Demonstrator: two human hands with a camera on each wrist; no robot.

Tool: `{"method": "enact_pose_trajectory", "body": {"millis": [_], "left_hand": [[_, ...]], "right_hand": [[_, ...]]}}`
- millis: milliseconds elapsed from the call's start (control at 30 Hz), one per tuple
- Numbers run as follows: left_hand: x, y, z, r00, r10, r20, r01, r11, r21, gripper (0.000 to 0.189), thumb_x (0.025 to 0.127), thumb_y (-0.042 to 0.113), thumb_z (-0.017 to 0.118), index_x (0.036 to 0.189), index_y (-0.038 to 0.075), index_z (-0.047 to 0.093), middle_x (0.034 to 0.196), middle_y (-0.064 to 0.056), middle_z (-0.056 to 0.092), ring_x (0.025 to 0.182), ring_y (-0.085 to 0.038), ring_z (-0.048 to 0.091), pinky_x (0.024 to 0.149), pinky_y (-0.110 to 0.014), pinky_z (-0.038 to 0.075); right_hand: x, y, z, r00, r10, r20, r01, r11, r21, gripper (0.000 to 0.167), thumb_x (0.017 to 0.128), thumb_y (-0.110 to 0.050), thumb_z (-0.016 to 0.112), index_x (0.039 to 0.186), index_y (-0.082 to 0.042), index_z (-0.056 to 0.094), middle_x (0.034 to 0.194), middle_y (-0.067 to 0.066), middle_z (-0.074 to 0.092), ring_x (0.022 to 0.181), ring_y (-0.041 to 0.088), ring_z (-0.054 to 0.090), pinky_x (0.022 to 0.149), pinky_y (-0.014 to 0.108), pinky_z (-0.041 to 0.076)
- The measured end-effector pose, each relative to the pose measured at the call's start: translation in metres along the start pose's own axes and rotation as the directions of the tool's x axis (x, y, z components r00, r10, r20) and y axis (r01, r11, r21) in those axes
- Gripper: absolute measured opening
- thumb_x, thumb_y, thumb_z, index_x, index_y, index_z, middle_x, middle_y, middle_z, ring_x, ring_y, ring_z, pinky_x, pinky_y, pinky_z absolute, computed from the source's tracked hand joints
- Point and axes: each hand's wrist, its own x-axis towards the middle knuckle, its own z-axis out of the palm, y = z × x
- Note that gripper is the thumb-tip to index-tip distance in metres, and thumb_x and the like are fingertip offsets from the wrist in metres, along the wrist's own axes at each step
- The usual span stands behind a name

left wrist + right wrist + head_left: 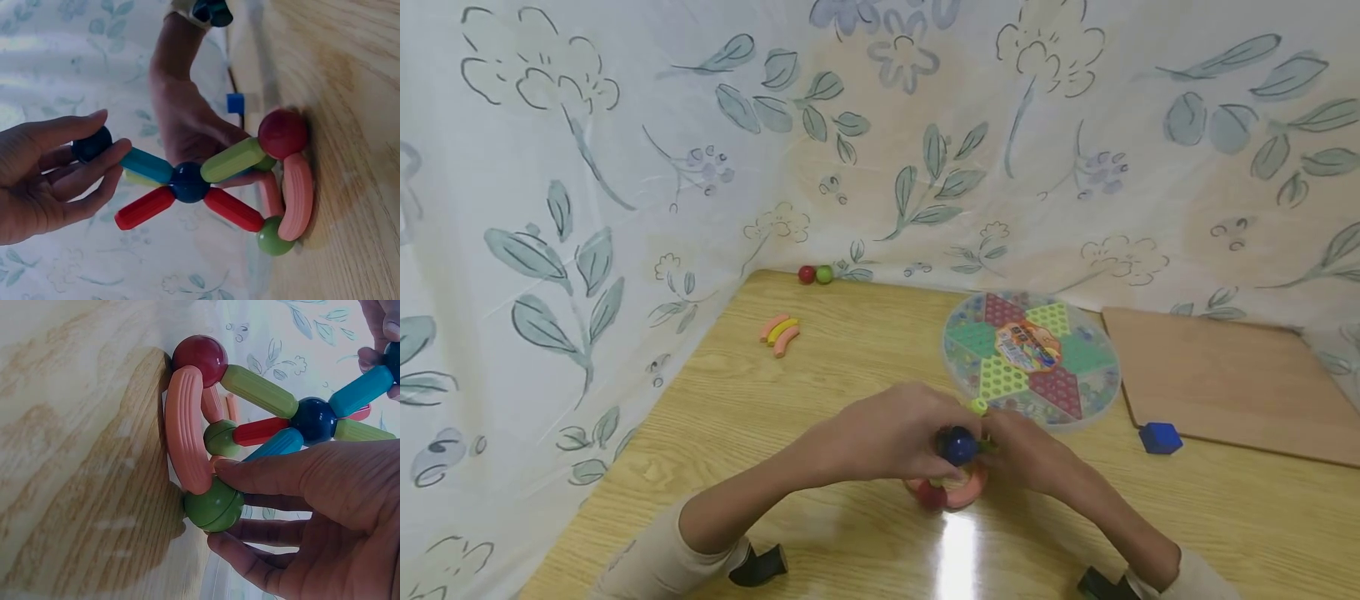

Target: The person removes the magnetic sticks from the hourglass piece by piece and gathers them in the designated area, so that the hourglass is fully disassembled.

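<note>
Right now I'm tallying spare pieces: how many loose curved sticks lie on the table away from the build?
3: two orange curved sticks with a yellow curved stick between them, side by side near the table's far left corner. The hands may hide more near the build.

Hands hide the toy's base (951, 493) (head view).
</note>
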Motion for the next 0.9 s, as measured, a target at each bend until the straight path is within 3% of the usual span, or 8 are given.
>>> {"method": "enact_pose_trajectory", "body": {"millis": [300,667,900], "left_hand": [[0.0,-0.001,-0.004,0.998,-0.052,0.022,0.053,0.997,-0.055,0.023,0.087,0.016,0.085,0.108,0.011,0.077,0.094,0.0,0.079,0.071,0.004,0.058,0.069,-0.005,0.049],[-0.001,-0.005,-0.01,0.997,-0.049,0.064,0.052,0.998,-0.045,0.016,0.086,0.009,0.079,0.102,0.014,0.077,0.079,0.006,0.072,0.061,0.007,0.046,0.059,-0.006,0.043],[-0.003,-0.007,-0.015,0.996,-0.015,0.083,0.02,0.997,-0.07,0.019,0.087,0.013,0.08,0.106,0.012,0.078,0.082,0.005,0.073,0.063,0.009,0.05,0.061,-0.007,0.046]], "right_hand": [[0.001,0.001,-0.001,1.0,-0.011,0.02,0.01,0.999,0.047,0.011,0.087,-0.008,0.082,0.096,-0.014,0.081,0.086,-0.008,0.072,0.079,0.0,0.053,0.071,0.021,0.048],[0.005,0.005,0.0,0.998,-0.069,0.017,0.068,0.997,0.032,0.013,0.088,-0.007,0.081,0.098,-0.015,0.082,0.088,-0.008,0.078,0.08,0.002,0.052,0.076,0.024,0.047],[0.005,0.005,-0.001,0.998,-0.065,0.025,0.064,0.997,0.031,0.012,0.088,-0.007,0.081,0.097,-0.014,0.081,0.09,-0.008,0.078,0.083,0.002,0.055,0.076,0.025,0.05]]}}
